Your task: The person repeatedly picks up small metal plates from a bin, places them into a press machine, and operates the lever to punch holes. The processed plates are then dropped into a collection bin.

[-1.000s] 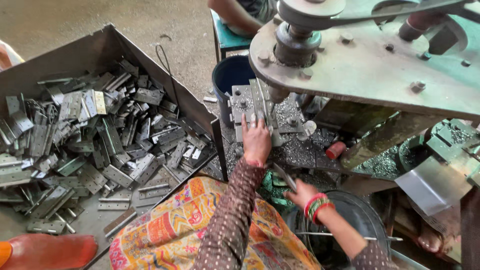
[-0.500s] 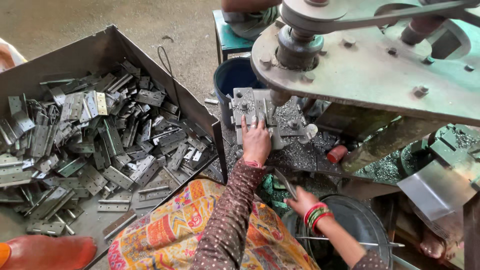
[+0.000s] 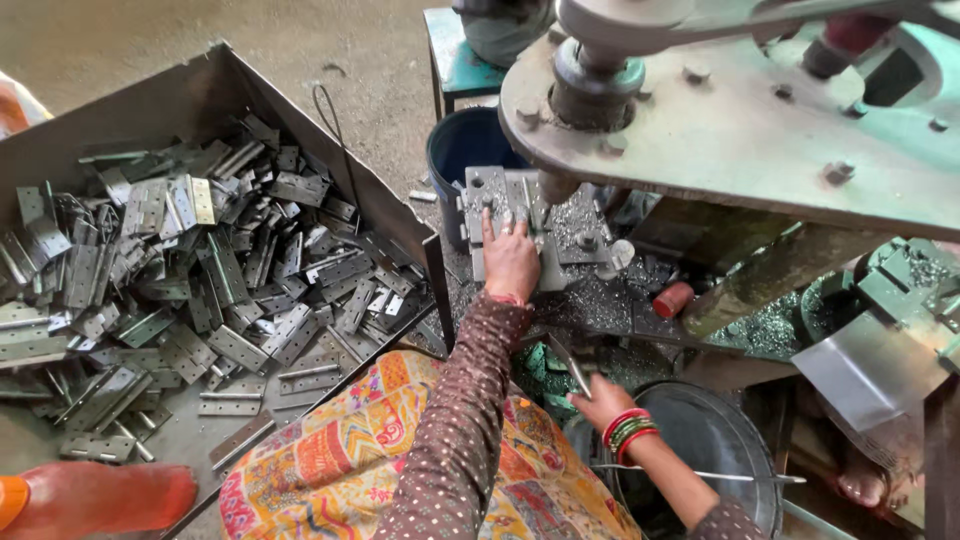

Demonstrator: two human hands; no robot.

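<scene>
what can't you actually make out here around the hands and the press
- Head view: whatever lies under the left hand on the grey die block is covered by the palm.
- The right hand has its grip on a thin metal piece; its lower end is hidden in the fingers.
- The dark round pan is cut off by the bottom edge, and its contents are too dark to tell.
- The press arm runs out past the top and right edges.

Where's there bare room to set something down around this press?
Bare floor beyond the hinge tray, and the tray's near-left corner. Crowded: the hinge pile, and the die block under the left hand, ringed by metal chips.
</scene>
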